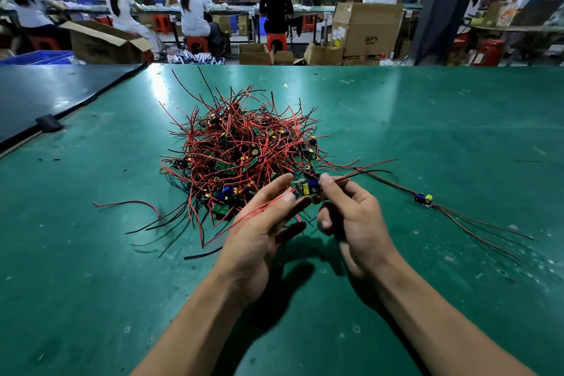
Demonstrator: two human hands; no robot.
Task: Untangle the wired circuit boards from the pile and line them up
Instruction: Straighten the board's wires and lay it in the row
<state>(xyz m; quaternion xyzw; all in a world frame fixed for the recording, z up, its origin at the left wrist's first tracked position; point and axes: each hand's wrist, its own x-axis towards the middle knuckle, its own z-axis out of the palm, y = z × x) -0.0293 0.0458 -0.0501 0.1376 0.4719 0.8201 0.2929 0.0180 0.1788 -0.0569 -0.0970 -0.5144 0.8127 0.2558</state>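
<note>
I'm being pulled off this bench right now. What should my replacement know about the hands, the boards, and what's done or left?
The left hand and right hand each pinch an end of the held board, just in front of the pile; its wires may be caught there.
Done: one laid-out board lies on the green table to the right, wires stretched out.
Left: free the held board, set it beside that one, then work through the pile.

On the table (427,119), the pile (241,149) lies left of a separate board (423,200).
</note>
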